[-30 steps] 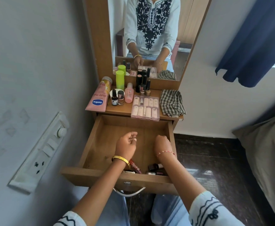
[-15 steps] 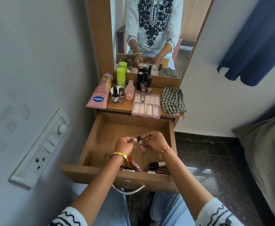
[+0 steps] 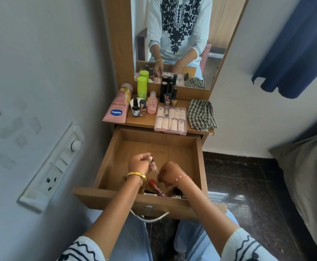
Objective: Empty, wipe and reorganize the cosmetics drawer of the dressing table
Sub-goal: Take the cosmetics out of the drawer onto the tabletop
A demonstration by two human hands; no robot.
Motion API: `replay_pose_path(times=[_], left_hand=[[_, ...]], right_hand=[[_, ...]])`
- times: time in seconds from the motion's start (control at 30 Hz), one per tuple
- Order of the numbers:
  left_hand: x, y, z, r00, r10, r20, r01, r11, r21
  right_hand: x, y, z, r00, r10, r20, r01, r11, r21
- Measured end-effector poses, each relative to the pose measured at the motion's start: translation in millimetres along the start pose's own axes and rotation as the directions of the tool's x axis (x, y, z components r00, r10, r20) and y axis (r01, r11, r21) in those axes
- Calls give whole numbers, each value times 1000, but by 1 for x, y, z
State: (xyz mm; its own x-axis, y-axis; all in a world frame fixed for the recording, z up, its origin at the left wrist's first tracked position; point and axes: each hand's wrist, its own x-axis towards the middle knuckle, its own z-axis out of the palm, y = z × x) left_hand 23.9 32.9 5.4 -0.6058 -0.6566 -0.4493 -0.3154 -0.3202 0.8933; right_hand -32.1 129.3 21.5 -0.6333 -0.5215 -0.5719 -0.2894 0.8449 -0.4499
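The wooden drawer of the dressing table stands pulled out. My left hand holds a small clear bottle above the drawer's middle. My right hand reaches down with curled fingers toward the near right corner; what its fingers touch is hidden. A red lipstick and several dark cosmetics lie along the drawer's near edge. On the tabletop stand a pink Vaseline tube, a green bottle, nail polish bottles, a pink bottle, black tubes and a clear nail box.
A checked cloth lies at the tabletop's right end. A mirror rises behind it. A wall switchboard is on the left, a blue curtain upper right, a bed at right, and dark floor tiles below.
My left hand now holds the small bottle alone, and my right hand has let go of it and dropped toward the drawer's near right corner.
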Motion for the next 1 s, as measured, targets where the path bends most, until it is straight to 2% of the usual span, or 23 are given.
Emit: replay_pose_path(times=[0.07, 0.3, 0.4, 0.47, 0.5, 0.57, 0.67, 0.73, 0.87, 1.0], left_hand=[[0, 1, 0, 999, -18, -26, 17, 999, -38], [0, 1, -5, 992, -53, -112, 43, 995, -92], [0, 3, -5, 991, -75, -115, 55, 984, -168], [0, 5, -5, 991, -86, -106, 59, 970, -237], [-1, 6, -5, 991, -87, -106, 56, 963, -265], [-1, 6, -6, 990, -92, -111, 53, 949, -309], [-1, 7, -9, 988, -133, -73, 97, 924, -371], [-1, 8, -9, 985, -170, -33, 143, 904, -402], [-4, 9, -10, 981, -194, 16, 181, 880, -438], [-8, 11, -8, 989, -143, 40, 147, 902, -406]], right_hand=[[0, -3, 9, 999, 12, 41, -8, 996, -89], [1, -3, 15, 989, 26, 147, -3, 988, -152], [-1, 3, 10, 992, -10, 127, 18, 998, -65], [-5, 7, 3, 993, -30, 115, 12, 988, 155], [-9, 10, 0, 991, -34, 129, -9, 948, 318], [-15, 16, -8, 986, -51, 156, -54, 798, 601], [-24, 22, -16, 979, -77, 188, -113, 563, 818], [-28, 22, -18, 974, -91, 209, -146, 458, 877], [-32, 16, -20, 973, -158, 165, -101, 348, 932], [-33, 10, -24, 981, -165, 99, -35, 351, 936]])
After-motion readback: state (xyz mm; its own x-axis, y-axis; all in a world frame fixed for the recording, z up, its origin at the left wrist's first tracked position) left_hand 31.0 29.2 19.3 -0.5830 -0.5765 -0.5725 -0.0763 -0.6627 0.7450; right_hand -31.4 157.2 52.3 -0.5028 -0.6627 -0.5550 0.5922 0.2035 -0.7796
